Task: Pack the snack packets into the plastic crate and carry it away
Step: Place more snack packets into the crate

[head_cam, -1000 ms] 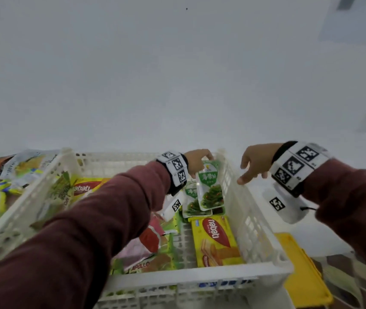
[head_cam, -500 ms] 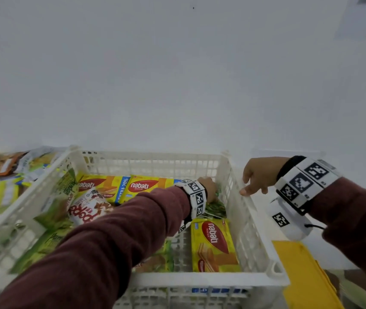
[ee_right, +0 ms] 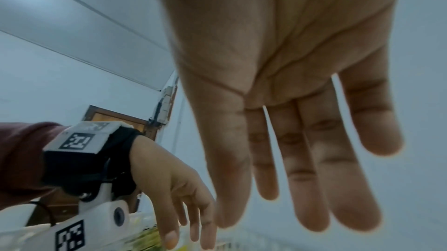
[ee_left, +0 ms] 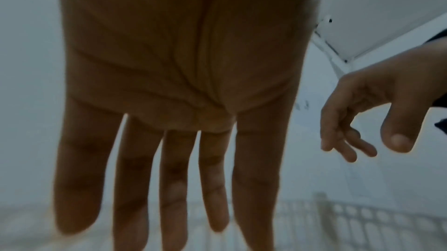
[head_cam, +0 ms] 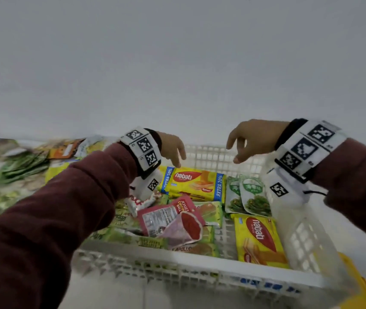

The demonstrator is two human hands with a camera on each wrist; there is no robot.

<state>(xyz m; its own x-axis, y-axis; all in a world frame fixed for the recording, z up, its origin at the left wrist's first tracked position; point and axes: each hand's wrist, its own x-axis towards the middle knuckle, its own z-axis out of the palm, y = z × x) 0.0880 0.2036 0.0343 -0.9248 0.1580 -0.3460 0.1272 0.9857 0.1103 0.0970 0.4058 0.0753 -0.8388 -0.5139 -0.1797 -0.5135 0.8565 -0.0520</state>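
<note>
A white plastic crate (head_cam: 304, 239) sits low in the head view, holding several snack packets: a yellow wafer pack (head_cam: 194, 182) at the back, another yellow wafer pack (head_cam: 260, 239) at the right, green seaweed packets (head_cam: 247, 197) and a pink-red packet (head_cam: 173, 219). My left hand (head_cam: 173, 150) hovers empty over the crate's back left, fingers straight and hanging down (ee_left: 169, 178). My right hand (head_cam: 248, 141) hovers empty above the far wall, fingers relaxed (ee_right: 302, 159). Neither hand touches anything.
More loose snack packets (head_cam: 15, 166) lie in a blurred heap on the surface left of the crate. A yellow flat object (head_cam: 360, 293) lies at the crate's front right corner. A plain white wall rises behind.
My left hand has let go of the green packet, now lying in the crate, and has lifted out. My right hand has moved left over the far wall. The camera has shifted.
</note>
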